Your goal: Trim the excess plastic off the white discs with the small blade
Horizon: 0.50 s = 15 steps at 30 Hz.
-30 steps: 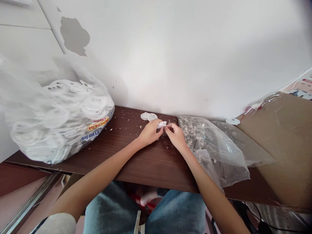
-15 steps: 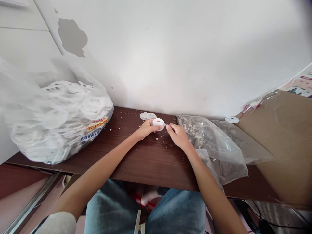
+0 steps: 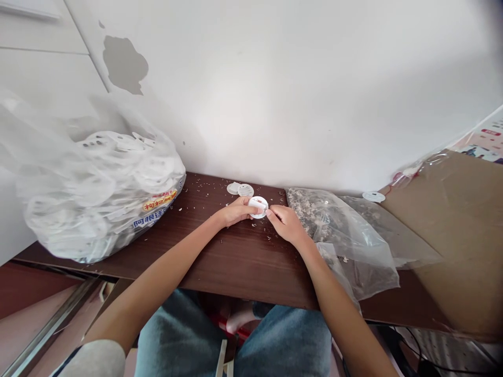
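Wall (image 3: pixel 275 89): white, full width behind table; irregular grey patch (image 3: pixel 123 63) upper left, few small dark specks elsewhere. Illumination: soft, brightest near centre, dimming toward right; source out of frame. Far left: white panels (image 3: pixel 39 73) divided by thin seams. Table (image 3: pixel 231 262): dark brown, wood-grain top, back edge near wall. Lower left: greyish rail (image 3: pixel 55 327) running diagonally beside a pinkish surface (image 3: pixel 23 340), floor or otherwise undetermined. Lower right, below tabletop: dark cables (image 3: pixel 419 348), partly hidden.
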Available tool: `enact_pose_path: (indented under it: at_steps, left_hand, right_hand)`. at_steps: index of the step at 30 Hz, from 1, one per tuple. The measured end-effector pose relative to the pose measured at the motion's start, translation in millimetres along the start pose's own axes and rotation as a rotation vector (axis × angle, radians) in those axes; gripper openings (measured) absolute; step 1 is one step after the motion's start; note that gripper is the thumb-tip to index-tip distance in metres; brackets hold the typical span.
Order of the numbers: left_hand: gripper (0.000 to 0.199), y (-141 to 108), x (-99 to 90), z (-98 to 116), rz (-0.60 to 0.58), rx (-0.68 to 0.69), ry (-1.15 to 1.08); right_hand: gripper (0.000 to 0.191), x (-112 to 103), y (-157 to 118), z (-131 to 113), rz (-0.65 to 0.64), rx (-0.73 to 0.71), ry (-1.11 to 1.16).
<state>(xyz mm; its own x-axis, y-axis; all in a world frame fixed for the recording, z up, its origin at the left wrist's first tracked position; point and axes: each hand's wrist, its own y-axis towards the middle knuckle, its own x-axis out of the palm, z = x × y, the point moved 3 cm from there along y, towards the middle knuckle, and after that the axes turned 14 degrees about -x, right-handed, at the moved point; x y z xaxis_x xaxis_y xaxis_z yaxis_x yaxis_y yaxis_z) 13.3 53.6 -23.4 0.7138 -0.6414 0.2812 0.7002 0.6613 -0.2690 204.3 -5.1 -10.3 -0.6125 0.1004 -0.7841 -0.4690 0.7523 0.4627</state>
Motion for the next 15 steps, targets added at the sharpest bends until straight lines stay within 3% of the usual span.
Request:
enact_pose_path:
  at_steps: [15]
  left_hand:
    - [0.048,-3.6,2.0,2.0,-0.082,-0.035,0.064]
  right_hand:
    - [0.051,7.7,-4.9,0.9,-0.107,-0.074,-0.207]
